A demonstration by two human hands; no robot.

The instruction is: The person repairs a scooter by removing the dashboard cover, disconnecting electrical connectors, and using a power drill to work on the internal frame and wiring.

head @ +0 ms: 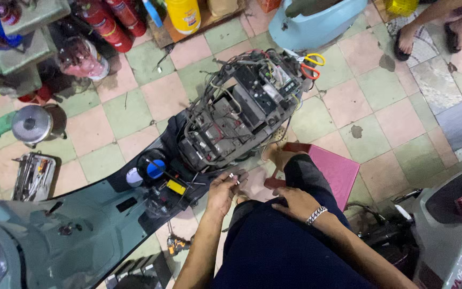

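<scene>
Left hand [223, 188] pinches a small metal part [234, 177] beside the scooter's wire-filled battery bay [225, 126].

Even, fairly bright overhead light, soft shadows on the tiled floor [380, 80]; a dull sheen on the scooter's grey panel [81, 225]; wide-angle bending at the edges, corners slightly soft

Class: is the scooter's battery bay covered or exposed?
Exposed: the scooter's battery bay shows bare wiring and batteries, with no cover over it.

A small silvery metal part [234, 177], its exact kind too small to tell, sits pinched at fingertip level just beside the stripped scooter frame [241, 109].
</scene>
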